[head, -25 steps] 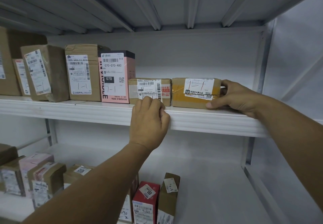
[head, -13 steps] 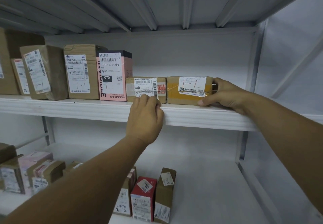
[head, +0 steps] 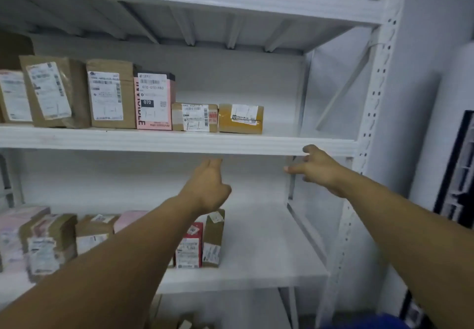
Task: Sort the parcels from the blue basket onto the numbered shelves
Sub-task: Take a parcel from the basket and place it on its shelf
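Middle shelf [head: 282, 146]: parcel row [head: 110, 95], yellow parcel [head: 241, 118] at right end.

Black-framed panel [head: 460, 174] far right, against white wall [head: 423, 46].

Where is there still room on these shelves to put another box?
On the middle white shelf, bare room runs from the yellow-taped brown parcel to the white right post. The lower white shelf is bare right of the tall brown cardboard box. Both left sides are crowded with parcels.

A plain white wall [head: 423, 33] stands on the right, a black-framed panel [head: 455, 174] in front of it
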